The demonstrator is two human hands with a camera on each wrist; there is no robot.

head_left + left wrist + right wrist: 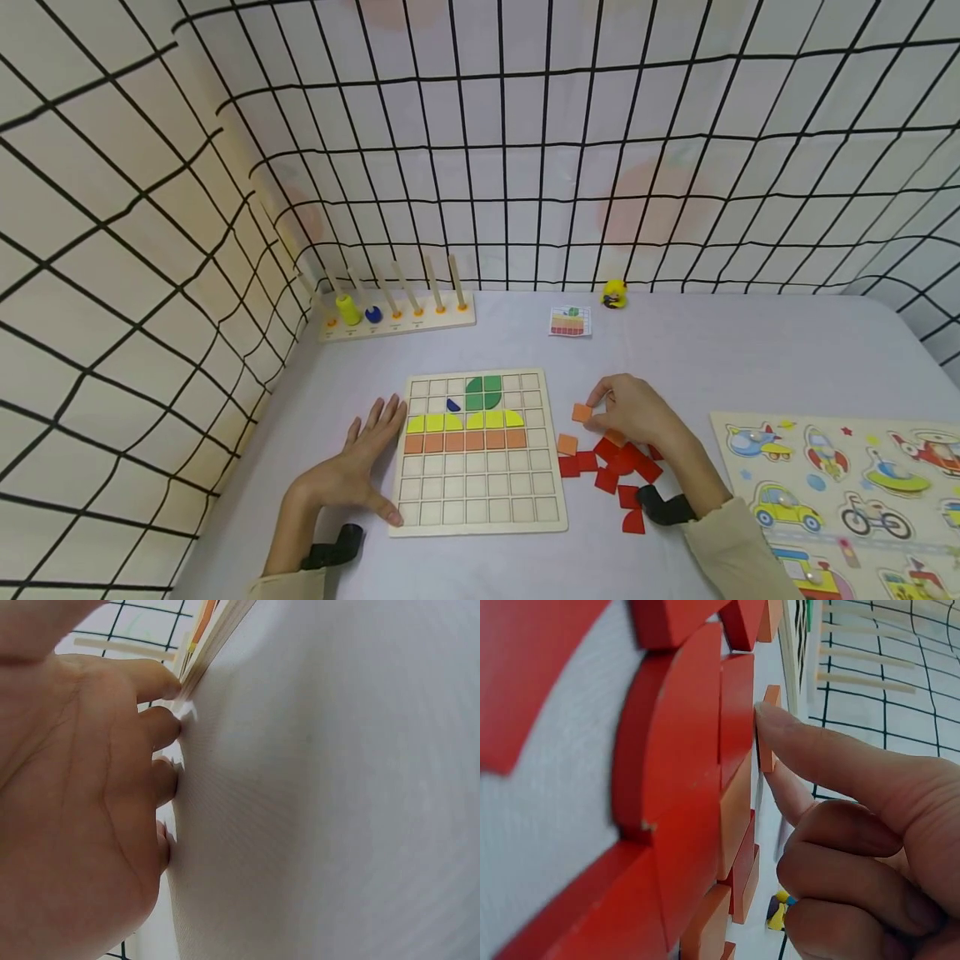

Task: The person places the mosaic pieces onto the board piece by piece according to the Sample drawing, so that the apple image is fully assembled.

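With the thumb and index finger of my right hand [626,408] I pinch an orange square [582,412], just right of the wooden grid board [480,528]; my other fingers are curled in. My left hand [352,468] lies with fingers spread, touching the board's left edge. Below my right hand are scattered red pieces [607,479], and a loose orange tile [567,444] lies beside the board. On the grid, a row of orange squares [476,440] sits directly under a row of yellow pieces [453,422], with green pieces [483,392] above and a small blue piece [453,405] to their left. Farther out on the desk [465,571] are a pattern card [570,322], a small yellow figure [614,294], a peg stand [401,325] and, to my right, a vehicle puzzle [817,450]. Black netting [504,150] rises behind.
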